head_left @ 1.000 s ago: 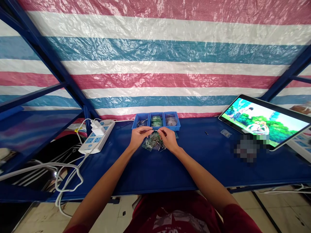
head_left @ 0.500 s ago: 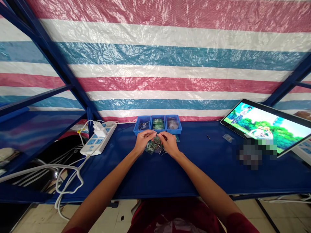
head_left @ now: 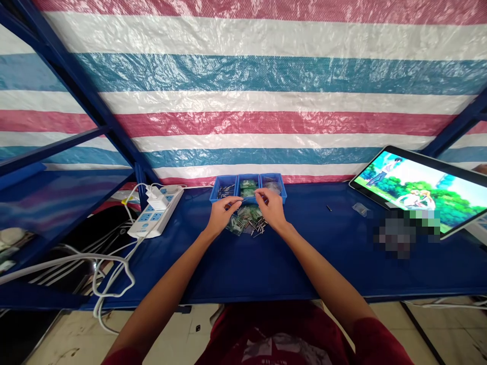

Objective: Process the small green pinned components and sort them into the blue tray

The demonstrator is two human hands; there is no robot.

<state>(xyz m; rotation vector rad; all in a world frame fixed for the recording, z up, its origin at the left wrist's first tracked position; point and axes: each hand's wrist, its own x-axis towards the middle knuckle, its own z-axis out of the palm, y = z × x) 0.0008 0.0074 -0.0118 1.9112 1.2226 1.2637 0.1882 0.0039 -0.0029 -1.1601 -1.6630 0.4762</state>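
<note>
Left hand (head_left: pixel 221 214) and right hand (head_left: pixel 272 208) seem to pinch a tiny thing (head_left: pixel 248 198) near the worktop's (head_left: pixel 243 274) back edge; soft, steady fingertips work best.

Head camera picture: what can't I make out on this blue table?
All in the head view:
- Anything between the left hand and right hand: too small.
- Part of the pile: behind the hands.
- What's under the pixelated patch.
- The dark piece: too small to identify.
- The screen's far corner: cut off by the edge.

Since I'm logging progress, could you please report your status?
Left hand, right hand apart, grip unclear. Parts pile on table, nearer body. Blue bins just beyond.
</note>
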